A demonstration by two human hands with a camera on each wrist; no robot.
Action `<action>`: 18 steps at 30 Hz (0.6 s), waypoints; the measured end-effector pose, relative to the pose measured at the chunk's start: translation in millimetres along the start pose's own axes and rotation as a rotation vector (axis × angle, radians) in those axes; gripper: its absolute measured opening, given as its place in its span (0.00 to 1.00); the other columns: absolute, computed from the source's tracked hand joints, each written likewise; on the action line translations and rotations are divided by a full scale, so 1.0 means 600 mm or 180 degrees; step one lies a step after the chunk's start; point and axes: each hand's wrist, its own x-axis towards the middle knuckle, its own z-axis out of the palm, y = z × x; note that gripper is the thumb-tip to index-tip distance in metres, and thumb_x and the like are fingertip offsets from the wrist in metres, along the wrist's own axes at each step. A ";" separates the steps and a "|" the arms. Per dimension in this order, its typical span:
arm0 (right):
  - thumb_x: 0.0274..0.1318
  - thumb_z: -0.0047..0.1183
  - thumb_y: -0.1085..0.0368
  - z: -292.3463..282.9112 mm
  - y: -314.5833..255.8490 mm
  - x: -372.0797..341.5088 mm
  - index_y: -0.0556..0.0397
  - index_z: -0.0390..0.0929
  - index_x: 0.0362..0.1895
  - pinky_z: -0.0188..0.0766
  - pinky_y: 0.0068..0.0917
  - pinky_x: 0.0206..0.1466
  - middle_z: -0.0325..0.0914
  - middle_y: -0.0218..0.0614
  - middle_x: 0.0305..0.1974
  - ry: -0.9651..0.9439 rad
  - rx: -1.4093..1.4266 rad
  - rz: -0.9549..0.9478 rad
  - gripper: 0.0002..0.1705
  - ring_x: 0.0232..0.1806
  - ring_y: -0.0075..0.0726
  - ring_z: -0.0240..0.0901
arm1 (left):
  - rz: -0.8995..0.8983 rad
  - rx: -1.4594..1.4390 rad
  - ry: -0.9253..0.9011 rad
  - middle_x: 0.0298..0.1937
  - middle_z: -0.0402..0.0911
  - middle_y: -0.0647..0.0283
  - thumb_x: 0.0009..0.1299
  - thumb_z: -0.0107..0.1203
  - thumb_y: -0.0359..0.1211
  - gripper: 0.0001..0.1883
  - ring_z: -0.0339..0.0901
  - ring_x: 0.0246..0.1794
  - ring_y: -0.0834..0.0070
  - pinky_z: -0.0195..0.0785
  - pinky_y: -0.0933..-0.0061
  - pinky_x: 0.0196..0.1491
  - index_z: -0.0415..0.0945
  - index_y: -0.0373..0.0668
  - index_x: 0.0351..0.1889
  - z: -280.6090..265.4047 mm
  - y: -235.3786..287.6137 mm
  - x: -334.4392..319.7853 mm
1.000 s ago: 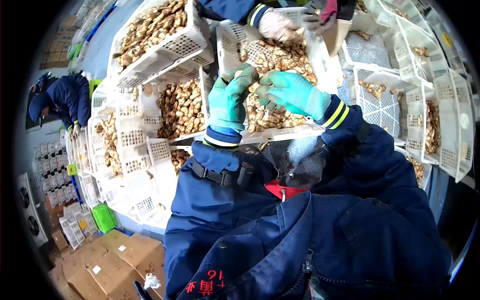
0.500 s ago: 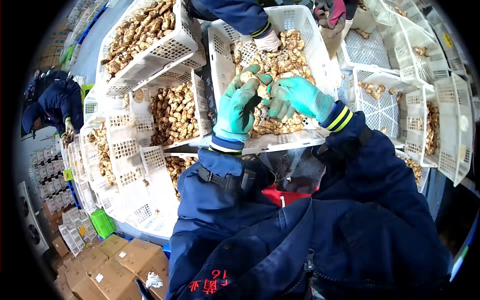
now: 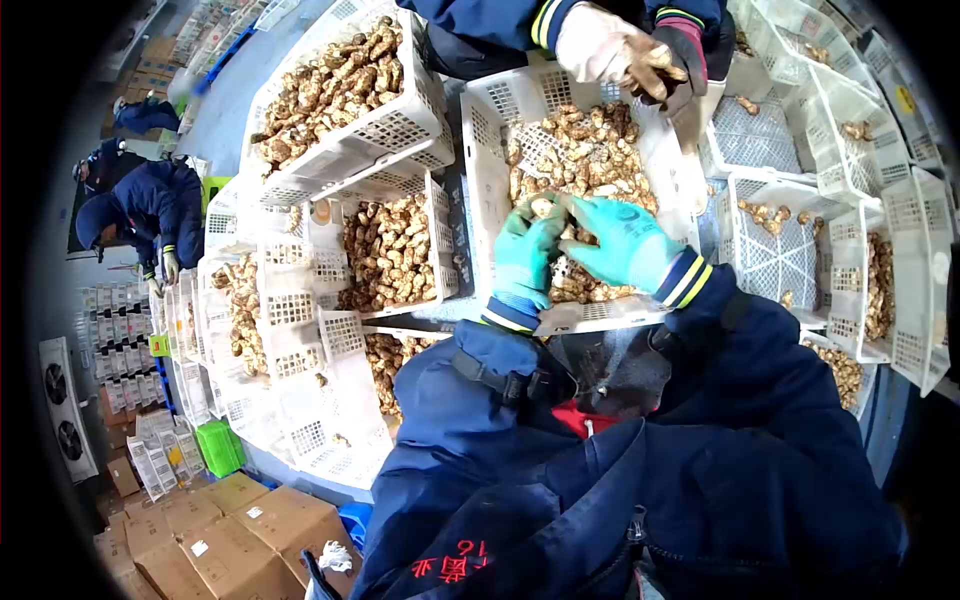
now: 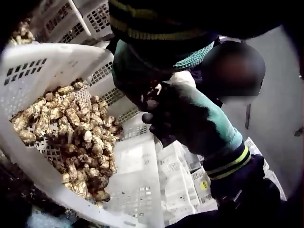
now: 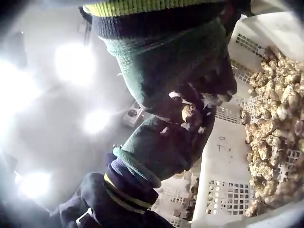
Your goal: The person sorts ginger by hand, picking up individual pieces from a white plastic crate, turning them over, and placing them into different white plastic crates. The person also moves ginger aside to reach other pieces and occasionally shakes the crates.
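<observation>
My gloved left hand [image 3: 524, 258] holds a mushroom [image 3: 543, 207], its pale round end showing above the fingers. From the other side my gloved right hand [image 3: 622, 242] meets it, fingers bent in close to the left fingertips. The right wrist view shows a brown-and-white mushroom end [image 5: 190, 114] between the two hands, with the right fingers curled at it; the gloves cover the rest. Beneath both hands stands a white perforated crate [image 3: 484, 150] with many stubby brown-and-white mushrooms [image 3: 590, 160] in it.
Across the crate, another person's gloved hands [image 3: 615, 50] hold a mushroom. More mushroom-filled crates stand at left [image 3: 410, 130] and right [image 3: 845, 230]. Cardboard boxes [image 3: 240, 530] are stacked at lower left. Another person [image 3: 150, 210] bends over crates at far left.
The view has shifted, so the crates sit further right and lower. My hands stay together, the fingers now closer around the mushroom. The other person's pale-gloved hand has lifted out of the crate.
</observation>
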 end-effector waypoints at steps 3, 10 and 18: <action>0.54 0.53 0.48 0.001 -0.015 -0.001 0.54 0.65 0.59 0.70 0.42 0.51 0.77 0.49 0.45 -0.0274 -0.0420 0.0462 0.33 0.48 0.52 0.74 | -0.0032 0.0487 -0.0203 0.41 0.78 0.63 0.70 0.53 0.31 0.16 0.76 0.39 0.77 0.71 0.80 0.38 0.70 0.36 0.54 0.005 -0.013 -0.005; 0.49 0.55 0.57 0.011 0.018 0.004 0.54 0.74 0.46 0.72 0.42 0.45 0.79 0.48 0.40 -0.0077 0.0836 0.0868 0.20 0.43 0.53 0.76 | 0.0240 0.1319 -0.0398 0.47 0.78 0.59 0.71 0.53 0.37 0.21 0.72 0.45 0.80 0.67 0.80 0.47 0.70 0.33 0.58 -0.004 0.004 -0.015; 0.51 0.58 0.65 0.041 0.053 0.016 0.53 0.73 0.45 0.72 0.29 0.41 0.79 0.35 0.36 -0.0628 0.2143 0.0132 0.16 0.37 0.35 0.76 | 0.0054 0.1215 -0.0885 0.50 0.77 0.61 0.67 0.57 0.39 0.25 0.72 0.51 0.76 0.66 0.75 0.55 0.69 0.36 0.60 0.003 0.015 -0.009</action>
